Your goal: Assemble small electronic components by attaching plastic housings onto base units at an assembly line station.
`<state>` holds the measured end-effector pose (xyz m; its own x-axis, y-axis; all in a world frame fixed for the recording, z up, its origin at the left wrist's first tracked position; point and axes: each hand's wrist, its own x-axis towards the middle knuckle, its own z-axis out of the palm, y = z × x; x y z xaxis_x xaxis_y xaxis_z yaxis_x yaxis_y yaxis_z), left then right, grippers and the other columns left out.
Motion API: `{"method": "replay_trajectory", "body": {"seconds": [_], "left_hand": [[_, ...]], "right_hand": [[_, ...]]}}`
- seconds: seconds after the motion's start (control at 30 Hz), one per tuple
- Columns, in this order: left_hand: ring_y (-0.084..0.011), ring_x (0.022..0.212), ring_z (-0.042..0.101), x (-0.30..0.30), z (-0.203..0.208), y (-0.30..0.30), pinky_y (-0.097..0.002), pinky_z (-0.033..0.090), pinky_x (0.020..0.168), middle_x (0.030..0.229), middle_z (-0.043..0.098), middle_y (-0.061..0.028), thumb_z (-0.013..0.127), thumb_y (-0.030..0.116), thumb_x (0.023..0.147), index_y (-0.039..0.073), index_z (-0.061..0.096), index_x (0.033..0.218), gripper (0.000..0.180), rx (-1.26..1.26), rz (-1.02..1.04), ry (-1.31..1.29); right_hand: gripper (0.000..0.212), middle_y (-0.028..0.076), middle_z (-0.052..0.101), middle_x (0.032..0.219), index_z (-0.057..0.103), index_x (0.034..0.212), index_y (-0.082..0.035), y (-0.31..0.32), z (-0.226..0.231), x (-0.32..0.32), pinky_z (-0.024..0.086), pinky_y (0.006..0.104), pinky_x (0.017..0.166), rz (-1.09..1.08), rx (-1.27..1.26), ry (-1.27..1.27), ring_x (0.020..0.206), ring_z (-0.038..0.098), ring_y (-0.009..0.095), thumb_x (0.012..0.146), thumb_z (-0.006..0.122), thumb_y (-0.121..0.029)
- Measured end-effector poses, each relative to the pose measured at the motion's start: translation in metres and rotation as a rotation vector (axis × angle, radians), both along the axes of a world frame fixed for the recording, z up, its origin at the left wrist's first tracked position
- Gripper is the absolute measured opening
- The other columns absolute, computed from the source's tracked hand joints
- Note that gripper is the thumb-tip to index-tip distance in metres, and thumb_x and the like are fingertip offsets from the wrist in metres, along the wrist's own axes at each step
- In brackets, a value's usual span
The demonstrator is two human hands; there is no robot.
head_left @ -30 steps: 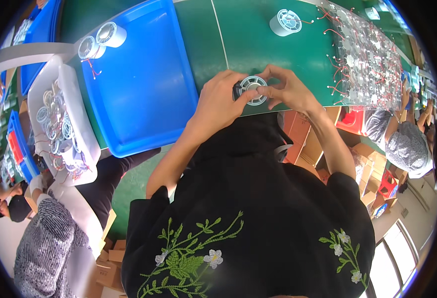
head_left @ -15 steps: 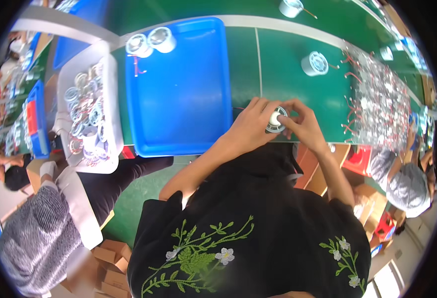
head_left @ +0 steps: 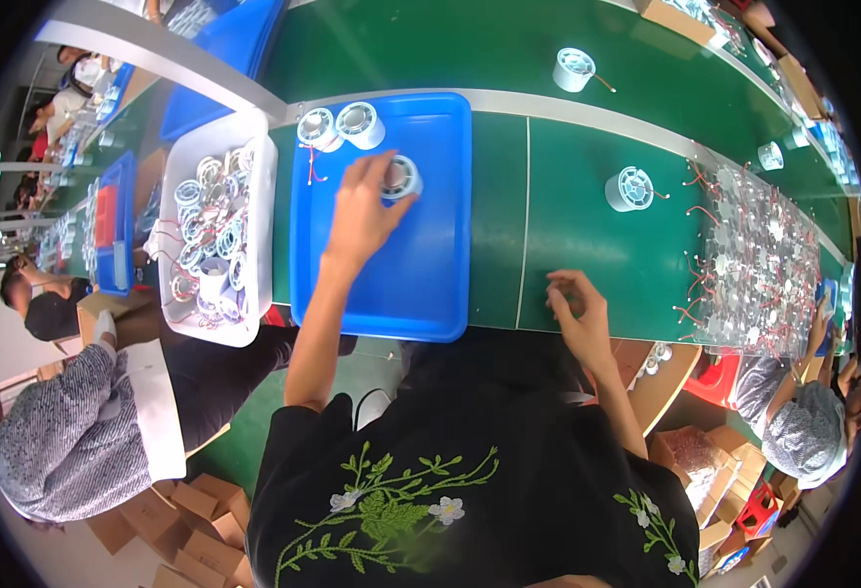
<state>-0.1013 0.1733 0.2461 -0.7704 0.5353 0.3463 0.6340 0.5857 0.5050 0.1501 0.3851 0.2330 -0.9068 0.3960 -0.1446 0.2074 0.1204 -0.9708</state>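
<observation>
Left hand fingers clamped on round white plastic fan over blue plastic tray, upper centre; right hand fingers loosely curled, empty; trailing wires may snag, tipping neighbouring fans.

Small round white plastic fan coil: lying on its side in the upper middle of the shallow blue plastic tray, gripped by the fingers of the left hand. Two like white round coils sit together at the tray's far left corner, thin red wires trailing.
</observation>
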Motion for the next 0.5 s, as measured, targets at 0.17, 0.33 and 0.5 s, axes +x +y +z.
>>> {"method": "replay_trajectory", "body": {"seconds": [0.17, 0.33, 0.5], "left_hand": [[-0.0336, 0.103, 0.057, -0.016, -0.007, 0.041, -0.0429, 0.046, 0.087, 0.111, 0.059, -0.0176, 0.078, 0.013, 0.07, 0.004, 0.051, 0.126, 0.062, -0.089, -0.012, 0.004], [-0.0367, 0.113, 0.051, -0.031, 0.002, 0.052, -0.0459, 0.04, 0.095, 0.125, 0.051, -0.0197, 0.079, 0.02, 0.071, 0.005, 0.046, 0.132, 0.071, -0.314, 0.17, 0.556], [-0.04, 0.117, 0.044, -0.04, 0.021, 0.108, -0.0479, 0.033, 0.1, 0.133, 0.042, -0.0209, 0.08, 0.027, 0.071, 0.002, 0.046, 0.129, 0.071, -0.255, 0.101, 0.484]], "right_hand": [[0.018, 0.006, 0.061, 0.088, 0.059, 0.107, 0.0, 0.001, 0.004, 0.002, 0.048, 0.023, 0.064, -0.022, 0.073, 0.002, 0.079, 0.059, 0.011, 0.089, 0.056, 0.0], [0.019, 0.005, 0.061, 0.087, 0.058, 0.107, 0.001, 0.014, 0.001, 0.022, 0.047, 0.0228, 0.066, -0.115, 0.104, -0.023, 0.078, 0.058, 0.01, 0.089, 0.055, 0.001], [0.018, 0.006, 0.062, 0.089, 0.059, 0.107, 0.001, 0.023, -0.003, 0.038, 0.048, 0.0235, 0.067, -0.227, 0.121, -0.051, 0.079, 0.059, 0.011, 0.089, 0.056, 0.0]]}}
